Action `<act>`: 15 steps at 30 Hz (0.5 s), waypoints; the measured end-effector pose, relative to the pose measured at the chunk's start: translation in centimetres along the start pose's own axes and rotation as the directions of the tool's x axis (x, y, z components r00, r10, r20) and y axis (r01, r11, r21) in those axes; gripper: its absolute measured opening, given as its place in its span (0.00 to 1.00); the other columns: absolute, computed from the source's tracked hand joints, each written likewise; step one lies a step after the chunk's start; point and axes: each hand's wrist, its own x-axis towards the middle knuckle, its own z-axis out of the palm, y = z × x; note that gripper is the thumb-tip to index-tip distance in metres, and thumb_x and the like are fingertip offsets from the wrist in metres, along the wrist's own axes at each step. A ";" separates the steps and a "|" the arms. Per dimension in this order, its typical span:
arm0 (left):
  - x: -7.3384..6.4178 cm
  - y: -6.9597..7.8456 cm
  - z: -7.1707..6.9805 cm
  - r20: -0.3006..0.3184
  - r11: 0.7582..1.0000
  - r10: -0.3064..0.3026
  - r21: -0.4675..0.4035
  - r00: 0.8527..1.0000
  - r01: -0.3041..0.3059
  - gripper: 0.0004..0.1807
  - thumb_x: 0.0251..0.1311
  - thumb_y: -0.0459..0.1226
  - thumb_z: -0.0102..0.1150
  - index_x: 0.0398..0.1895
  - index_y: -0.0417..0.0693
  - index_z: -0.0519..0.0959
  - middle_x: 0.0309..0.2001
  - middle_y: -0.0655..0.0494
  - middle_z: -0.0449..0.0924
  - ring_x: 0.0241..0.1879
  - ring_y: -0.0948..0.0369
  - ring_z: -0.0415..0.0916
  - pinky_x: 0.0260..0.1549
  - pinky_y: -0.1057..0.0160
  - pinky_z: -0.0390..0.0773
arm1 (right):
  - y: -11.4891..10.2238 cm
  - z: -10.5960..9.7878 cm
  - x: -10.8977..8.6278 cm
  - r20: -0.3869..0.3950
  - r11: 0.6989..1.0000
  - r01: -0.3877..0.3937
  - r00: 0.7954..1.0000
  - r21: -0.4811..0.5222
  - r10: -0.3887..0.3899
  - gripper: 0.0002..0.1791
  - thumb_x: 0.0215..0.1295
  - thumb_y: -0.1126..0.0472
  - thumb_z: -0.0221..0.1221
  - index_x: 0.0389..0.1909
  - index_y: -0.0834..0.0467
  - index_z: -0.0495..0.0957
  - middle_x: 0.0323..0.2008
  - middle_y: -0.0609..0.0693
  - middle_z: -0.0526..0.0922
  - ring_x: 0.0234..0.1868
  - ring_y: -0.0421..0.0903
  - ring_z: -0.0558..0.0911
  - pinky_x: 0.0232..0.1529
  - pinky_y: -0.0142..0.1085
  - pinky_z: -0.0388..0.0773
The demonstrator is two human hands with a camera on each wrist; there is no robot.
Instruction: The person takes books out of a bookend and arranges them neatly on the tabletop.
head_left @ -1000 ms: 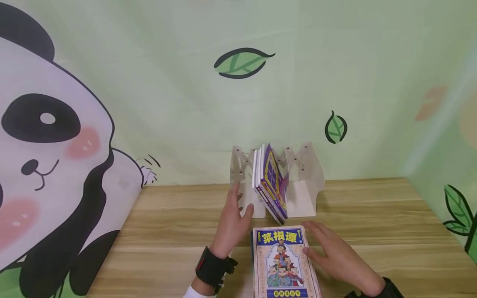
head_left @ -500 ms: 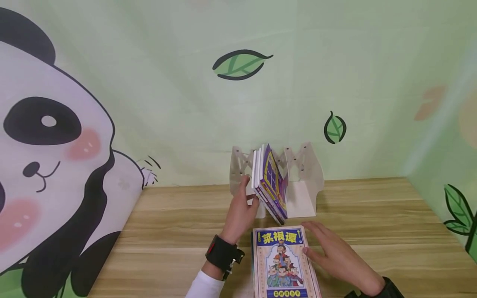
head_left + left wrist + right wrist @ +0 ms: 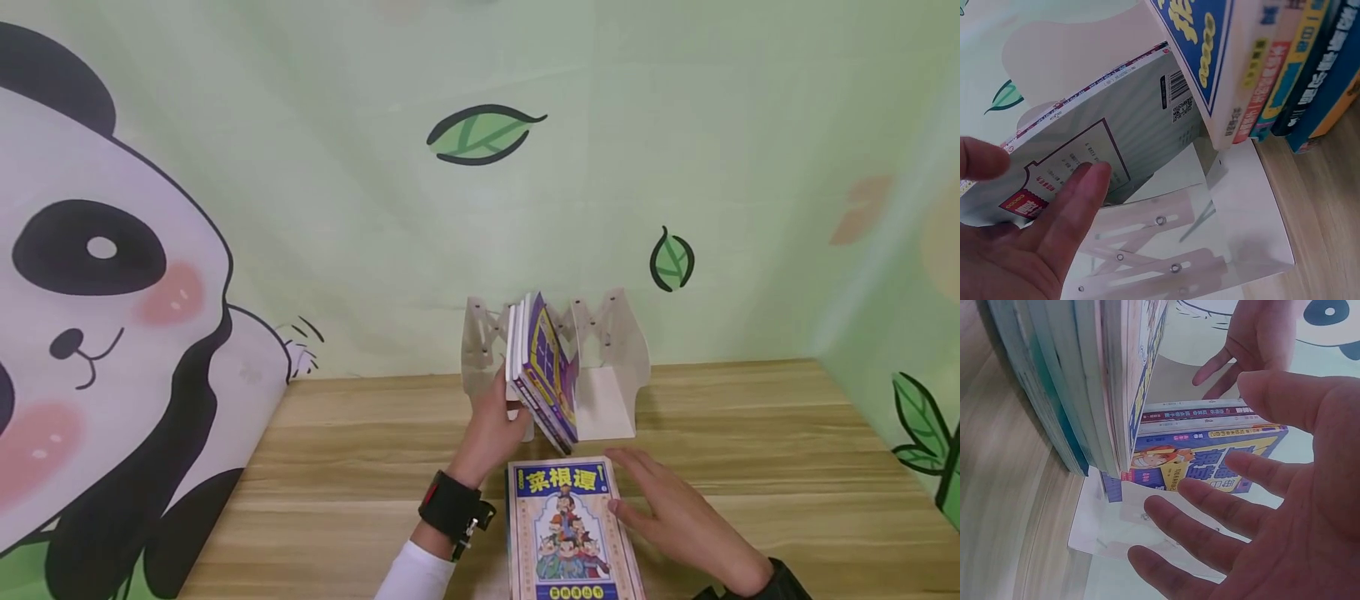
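Observation:
My left hand is at the left side of several thin books leaning in a white bookend rack. In the left wrist view, its straight fingers lie against the pale back cover of the outer book, the thumb near the spine edge. The books' purple front cover faces right. Nearer me lies a stack of books topped by a comic-style cover. My right hand is beside its right edge, fingers extended; in the right wrist view they are spread and hold nothing.
The rack's right compartment has a bare white base and a tall end panel. Behind the wooden table hangs a green backdrop with a panda and leaves. Each wrist wears a black strap.
My left hand has moved right and slightly forward, from beside the rack to the leaning books' left face. My right hand, the books and the stack stay where they were.

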 end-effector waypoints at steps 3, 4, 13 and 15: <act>0.0 0.1 0.1 0.015 1.000 0.025 -0.013 1.000 -0.024 0.44 0.66 0.33 0.55 0.79 0.64 0.44 0.72 0.52 0.64 0.60 0.57 0.76 0.51 0.66 0.81 | 0.1 0.0 -0.1 -0.007 1.000 0.022 1.000 0.003 -0.022 0.34 0.68 0.52 0.60 0.72 0.53 0.62 0.70 0.60 0.67 0.68 0.63 0.70 0.59 0.61 0.73; 0.0 0.1 0.1 0.013 1.000 0.028 -0.014 1.000 -0.028 0.44 0.67 0.33 0.55 0.79 0.65 0.44 0.72 0.53 0.64 0.60 0.57 0.76 0.51 0.66 0.81 | 0.1 0.0 -0.1 -0.010 1.000 0.027 1.000 0.002 -0.027 0.34 0.68 0.53 0.60 0.72 0.53 0.62 0.70 0.60 0.67 0.68 0.63 0.70 0.60 0.61 0.73; 0.1 0.3 0.4 0.003 0.999 0.019 -0.028 1.000 -0.019 0.43 0.68 0.35 0.55 0.79 0.65 0.45 0.72 0.53 0.65 0.59 0.57 0.77 0.50 0.64 0.81 | 0.0 0.2 -0.2 -0.023 0.999 0.050 0.998 -0.009 -0.051 0.33 0.68 0.53 0.60 0.72 0.53 0.63 0.69 0.58 0.69 0.67 0.62 0.71 0.60 0.59 0.73; 0.1 0.4 0.3 -0.002 1.000 0.005 -0.024 1.000 -0.005 0.42 0.69 0.35 0.54 0.79 0.65 0.44 0.72 0.53 0.65 0.59 0.57 0.76 0.50 0.64 0.81 | 0.0 0.2 -0.1 -0.020 0.999 0.051 0.998 -0.006 -0.051 0.33 0.68 0.53 0.60 0.72 0.53 0.63 0.69 0.59 0.69 0.67 0.62 0.71 0.60 0.60 0.73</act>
